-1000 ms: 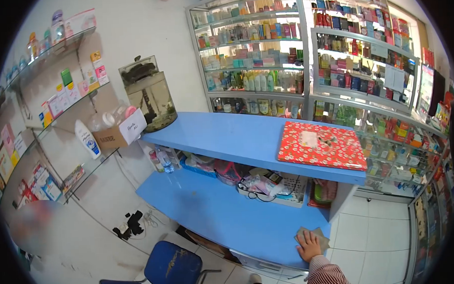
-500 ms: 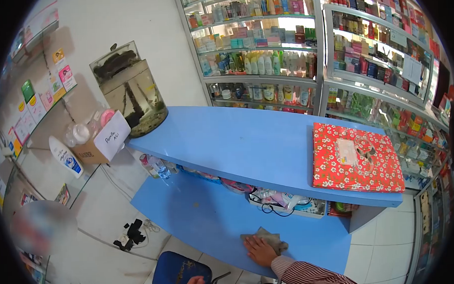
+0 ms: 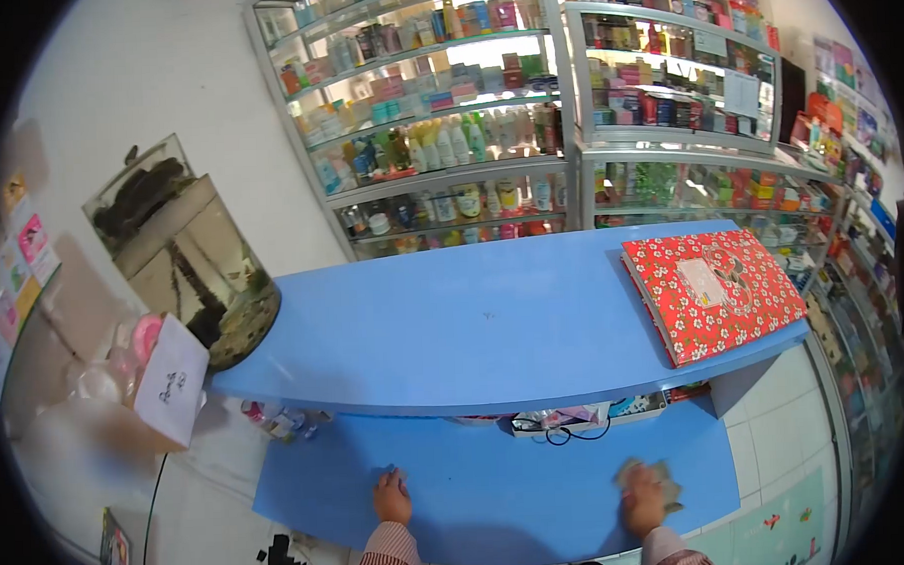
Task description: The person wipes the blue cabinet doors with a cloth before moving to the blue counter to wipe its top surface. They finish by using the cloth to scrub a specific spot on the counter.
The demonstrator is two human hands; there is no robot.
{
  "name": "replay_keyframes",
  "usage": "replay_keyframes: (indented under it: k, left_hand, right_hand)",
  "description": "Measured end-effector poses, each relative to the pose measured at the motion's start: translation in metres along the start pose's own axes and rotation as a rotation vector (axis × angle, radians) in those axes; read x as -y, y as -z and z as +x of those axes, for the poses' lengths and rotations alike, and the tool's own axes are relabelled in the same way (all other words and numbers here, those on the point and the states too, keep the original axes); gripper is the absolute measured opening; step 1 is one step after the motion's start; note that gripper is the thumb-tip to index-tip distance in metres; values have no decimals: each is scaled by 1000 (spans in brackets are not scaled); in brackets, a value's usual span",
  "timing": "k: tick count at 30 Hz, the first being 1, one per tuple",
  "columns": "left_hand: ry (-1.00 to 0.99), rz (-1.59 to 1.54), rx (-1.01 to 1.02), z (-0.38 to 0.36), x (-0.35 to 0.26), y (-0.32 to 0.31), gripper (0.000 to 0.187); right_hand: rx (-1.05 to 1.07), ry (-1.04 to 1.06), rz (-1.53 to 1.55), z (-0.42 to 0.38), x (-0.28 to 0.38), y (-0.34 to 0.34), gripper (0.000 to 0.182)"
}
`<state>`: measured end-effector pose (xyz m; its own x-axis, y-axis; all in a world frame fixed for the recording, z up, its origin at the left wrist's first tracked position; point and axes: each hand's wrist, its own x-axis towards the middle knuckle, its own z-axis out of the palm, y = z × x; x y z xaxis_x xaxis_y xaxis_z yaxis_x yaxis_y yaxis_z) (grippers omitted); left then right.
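Two grips are out over the low blue surface (image 3: 519,489), well apart; the right grip (image 3: 641,503) is on the cloth (image 3: 668,482), and the left grip (image 3: 391,500) is far off, on the left half. One cloth, gray-brown and rumpled, lies near the right edge of the low blue surface, much closer to that edge than to the left one; it peeks out past the fingers and along the right side of the right grip, so it looks to lie under that grip and a bit toward the right edge; the right grip is by far the nearer one. Its long side is hard to find, as the cloth is bunched and blurry; I cannot tell which way it is longest. The right grip points its fingers toward the far edge; it touches the cloth, but the blur hides how open it is, and whether it pushes down or pinches. The left grip looks a little bent at the fingers; I cannot tell how open it is, or if it has hold of something; a long stretch of blue lies between it and the cloth. One white box (image 3: 631,418) sits by the far edge, under the high blue surface (image 3: 424,323); a red flowery book (image 3: 716,291) lies by that one's right edge.
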<state>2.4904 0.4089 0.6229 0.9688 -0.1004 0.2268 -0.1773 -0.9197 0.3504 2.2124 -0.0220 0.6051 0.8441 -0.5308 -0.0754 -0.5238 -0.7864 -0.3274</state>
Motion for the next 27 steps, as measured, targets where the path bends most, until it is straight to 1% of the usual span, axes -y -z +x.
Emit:
replay_keyframes:
  k: [1, 2, 3, 4, 5, 6, 7, 8, 9, 10, 11, 12, 13, 14, 15, 16, 17, 18, 19, 20, 21, 22, 24, 26, 27]
  left_hand:
    - [-38, 38, -21, 9, 5, -4, 23]
    - [-56, 24, 0, 17, 7, -1, 23]
    - [-39, 29, 152, 24, 5, 7, 20]
    - [-23, 39, 301, 29, 5, 10, 17]
    - [-39, 31, 316, 30, 10, 4, 17]
    - [-71, -14, 235, 27, 16, -2, 16]
    - [-102, -59, 150, 27, 22, -7, 16]
    - [-121, -67, 159, 29, 27, -11, 16]
    - [-72, -96, 151, 30, 31, -16, 14]
    - [-19, -127, 144, 32, 30, -20, 13]
    - [-85, -90, 133, 34, 23, -12, 15]
    - [-104, -98, 143, 35, 20, -17, 15]
    - [-79, -195, 212, 32, 18, -22, 17]
    - [-54, -286, 282, 34, 13, -26, 19]
    - [-76, -286, 292, 33, -2, -33, 19]
    - [-86, -463, 276, 28, -27, -40, 19]
    - [-92, -638, 264, 19, -55, -45, 19]
    - [-46, -784, 344, 10, -95, -35, 18]
    - [1, -931, 423, 3, -138, -26, 17]
    - [7, -1040, 527, -5, -168, -30, 17]
    - [13, -1150, 631, -9, -196, -33, 17]
    - [-3, -1157, 636, -13, -227, -33, 17]
    - [85, -1206, 773, -17, -285, -28, 18]
    - [76, -1259, 788, -9, -334, -32, 19]
    - [88, -1314, 789, -7, -357, -39, 19]
  right_hand:
    - [-144, -184, 63, -3, -14, 10, 57]
    - [-294, -364, 121, 6, -33, 6, 59]
    - [-446, -540, 177, 16, -45, -5, 61]
    - [-451, -562, 164, 17, -43, -9, 61]
    - [-339, -605, 63, 21, -35, -7, 60]
    - [-224, -642, -34, 26, -27, -4, 59]
    - [-189, -600, -2, 22, 7, 17, 56]
    - [-213, -550, 127, 25, 19, -2, 53]
    - [-354, -146, -120, 19, 20, -50, 59]
    - [-312, 66, -92, 15, 51, -69, 59]
    - [20, 84, -306, 5, 120, -44, 58]
    - [-192, 398, -99, -14, 136, -93, 56]
    - [-273, 556, -113, -33, 170, -102, 51]
    - [-72, 556, -64, -46, 199, -74, 53]
    - [128, 553, -9, -52, 212, -48, 57]
    - [120, 534, -6, -48, 202, -48, 57]
    - [153, 617, 71, -44, 188, -50, 57]
    - [185, 702, 149, -44, 174, -49, 57]
    - [189, 724, 84, -41, 160, -30, 53]
    - [176, 712, 79, -43, 143, -19, 53]
    - [148, 572, 57, -43, 125, -8, 49]
    - [120, 434, 35, -43, 102, 2, 46]
    - [30, 259, 85, -36, 20, -8, 44]
    - [-242, 115, 134, -41, -57, 21, 41]
    - [-251, 101, 124, -40, -86, 49, 42]
